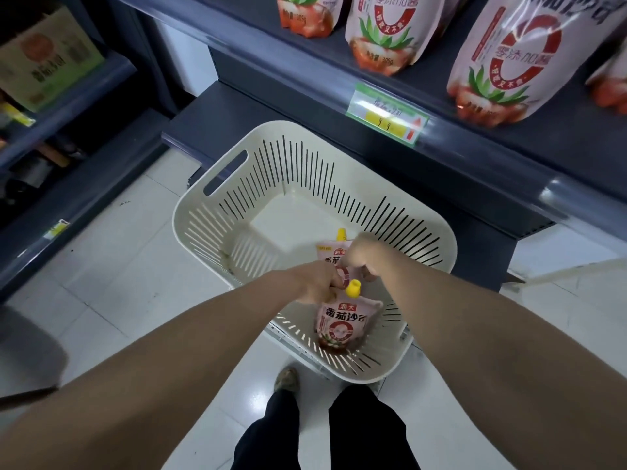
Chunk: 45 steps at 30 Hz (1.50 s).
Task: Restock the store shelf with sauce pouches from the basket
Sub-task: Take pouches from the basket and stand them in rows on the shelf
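Inside the cream slotted plastic basket (237, 198), a pink tomato-sauce pouch with a yellow cap (342, 322) is being gripped near its spout by the left hand (320, 283), fingers closed. Just beyond, a second pink pouch (334, 257) is being partly hidden by the blurred right hand (361, 254); its grip cannot be made out. Stocked pouches (383, 32) on the dark shelf (475, 157) above are being cut off.

Basket (210, 212): cream plastic, smooth, slotted walls. Sauce pouches (341, 325): glossy printed film with yellow plastic caps (353, 288). Shelf (509, 171): dark matt surface with a glossy clear plastic edge strip. Floor (142, 266): glossy white tile.
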Available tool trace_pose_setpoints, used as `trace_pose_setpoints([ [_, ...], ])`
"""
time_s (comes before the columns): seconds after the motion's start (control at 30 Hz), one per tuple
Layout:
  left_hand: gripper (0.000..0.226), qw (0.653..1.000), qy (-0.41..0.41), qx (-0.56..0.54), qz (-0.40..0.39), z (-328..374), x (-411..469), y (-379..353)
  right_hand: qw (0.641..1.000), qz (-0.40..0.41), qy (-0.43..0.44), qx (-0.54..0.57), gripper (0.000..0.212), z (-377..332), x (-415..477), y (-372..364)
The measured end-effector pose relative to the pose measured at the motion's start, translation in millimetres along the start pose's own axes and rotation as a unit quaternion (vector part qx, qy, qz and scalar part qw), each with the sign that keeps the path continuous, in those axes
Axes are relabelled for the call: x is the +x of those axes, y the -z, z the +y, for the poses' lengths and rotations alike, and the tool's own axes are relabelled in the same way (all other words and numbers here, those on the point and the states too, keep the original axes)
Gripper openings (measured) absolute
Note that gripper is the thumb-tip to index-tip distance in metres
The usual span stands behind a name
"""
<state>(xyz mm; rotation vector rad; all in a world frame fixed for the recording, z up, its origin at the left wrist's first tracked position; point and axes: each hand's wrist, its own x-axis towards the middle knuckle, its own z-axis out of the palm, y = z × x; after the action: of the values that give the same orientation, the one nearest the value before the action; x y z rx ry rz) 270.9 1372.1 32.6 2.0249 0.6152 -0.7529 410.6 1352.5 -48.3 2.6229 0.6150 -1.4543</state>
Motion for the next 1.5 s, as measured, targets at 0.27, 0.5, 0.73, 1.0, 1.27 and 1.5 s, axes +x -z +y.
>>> trace_pose_setpoints([
  [0.27, 0.009, 0.997, 0.056, -0.049, 0.013, -15, 6, 14, 0.997, 0.060, -0.022, 0.030, 0.063, -13, 0, -4],
  [0.5, 0.017, 0.994, 0.062, -0.080, 0.029, -21, -2, 14, 0.994, 0.054, 0.070, 0.068, 0.041, -21, -25, 9],
  [0.73, 0.032, 0.994, 0.047, -0.007, 0.094, 7, -43, 46, 0.969, 0.142, 0.201, 0.032, 0.012, -12, -83, 35],
  [1.0, 0.029, 0.985, -0.037, 0.084, 0.146, 71, -121, 86, 0.926, 0.237, 0.274, 0.106, 0.026, 18, -186, 90],
  [1.27, 0.024, 0.972, -0.146, 0.097, 0.159, 155, -169, 106, 0.853, 0.385, 0.315, 0.161, 0.014, 71, -289, 146],
  [1.5, 0.019, 0.954, -0.222, 0.052, 0.194, 226, -186, 116, 0.804, 0.454, 0.260, 0.282, 0.023, 136, -337, 204],
])
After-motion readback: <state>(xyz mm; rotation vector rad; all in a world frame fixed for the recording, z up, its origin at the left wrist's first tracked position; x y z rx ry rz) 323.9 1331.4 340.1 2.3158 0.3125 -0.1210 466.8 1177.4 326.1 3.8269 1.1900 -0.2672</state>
